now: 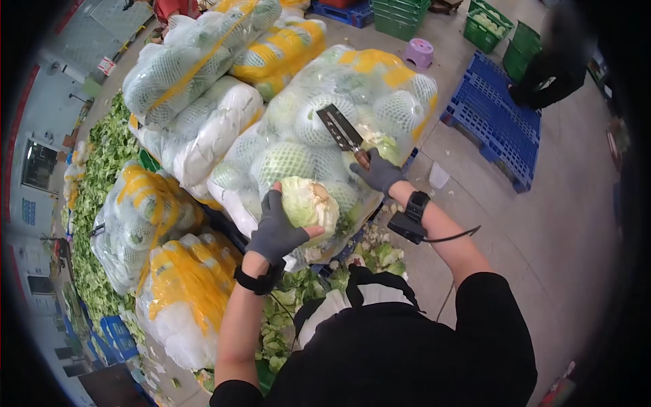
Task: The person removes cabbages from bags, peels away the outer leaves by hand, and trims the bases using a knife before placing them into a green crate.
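Note:
My left hand (277, 229), in a grey glove with bare fingertips, holds a pale green cabbage (306, 203) from its left and lower side. The cabbage's whitish, browned cut stem side faces right. In my right hand (378, 171), also gloved, is the wooden handle of a knife (340, 129), its wide dark blade pointing up and left over the bagged cabbages. Beyond that hand lies another loose cabbage (382, 145), partly hidden by the hand. Under both hands is a large clear bag (285, 163) of cabbages in white foam nets.
More filled bags (196, 68) are stacked at the upper left. Loose leaves (102, 197) cover the floor at left. Blue pallets (498, 112), green crates (400, 17), a purple stool (419, 53) and a dark-clothed person (556, 68) are at upper right.

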### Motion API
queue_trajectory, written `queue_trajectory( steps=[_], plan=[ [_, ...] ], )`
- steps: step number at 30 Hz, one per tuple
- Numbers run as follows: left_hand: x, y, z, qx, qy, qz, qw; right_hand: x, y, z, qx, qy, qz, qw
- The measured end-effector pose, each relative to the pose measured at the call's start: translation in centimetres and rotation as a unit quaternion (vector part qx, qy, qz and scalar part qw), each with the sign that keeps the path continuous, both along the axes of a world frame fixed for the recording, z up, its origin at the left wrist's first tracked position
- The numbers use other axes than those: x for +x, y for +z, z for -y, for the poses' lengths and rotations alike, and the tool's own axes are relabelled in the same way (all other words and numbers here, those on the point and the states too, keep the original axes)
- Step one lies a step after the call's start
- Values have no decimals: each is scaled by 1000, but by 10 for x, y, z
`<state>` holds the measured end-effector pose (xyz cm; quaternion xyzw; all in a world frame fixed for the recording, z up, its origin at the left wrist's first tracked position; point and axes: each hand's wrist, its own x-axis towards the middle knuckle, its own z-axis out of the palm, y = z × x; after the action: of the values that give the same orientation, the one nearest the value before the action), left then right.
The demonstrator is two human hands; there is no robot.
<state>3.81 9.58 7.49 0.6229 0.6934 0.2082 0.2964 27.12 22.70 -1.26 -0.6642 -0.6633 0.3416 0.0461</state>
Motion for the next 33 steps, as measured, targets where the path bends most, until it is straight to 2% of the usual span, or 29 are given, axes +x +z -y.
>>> queue_trajectory(
  steps=[2,3,4,6,7,8,10,12,15,18,20,22,23,24,26,28,33],
  plan=[
    [-5,-1,0,26,-57,-20,998,1,-1,0,49,25,-203,978],
    [-5,0,-1,27,-48,-13,998,6,0,7,-89,-26,-356,930],
    [-6,0,0,20,-46,-12,999,8,-1,17,-96,-26,-355,929],
    [-7,0,0,26,-15,-1,1000,22,-6,34,-79,1,-425,902],
    [-6,-1,0,21,-15,1,1000,18,-9,44,76,59,-384,918],
    [-4,-1,2,36,-15,-6,999,21,-9,51,71,57,-383,919],
    [-3,-1,4,47,-18,-12,999,24,6,66,-81,30,-298,951],
    [-2,0,1,47,-11,-40,998,18,16,85,-59,16,-270,961],
    [-2,0,3,47,-28,-61,997,12,30,98,-50,146,-217,964],
    [0,6,1,38,-46,-76,995,3,45,103,-64,180,-196,962],
    [1,-1,4,44,-37,-49,997,2,52,107,-57,174,-186,965],
    [4,-16,7,104,-17,-1,994,2,56,116,-34,170,-149,974],
    [7,-18,9,73,-7,101,992,1,54,121,-36,167,-146,974],
    [12,-20,12,73,-10,104,992,0,49,125,-14,148,-141,979],
    [25,-24,23,156,12,46,987,-1,46,127,7,127,-132,983],
    [40,-20,30,171,22,20,985,-4,45,126,-12,88,-54,995],
    [57,-22,34,189,94,-11,977,-5,44,110,-31,108,-6,994]
  ],
)
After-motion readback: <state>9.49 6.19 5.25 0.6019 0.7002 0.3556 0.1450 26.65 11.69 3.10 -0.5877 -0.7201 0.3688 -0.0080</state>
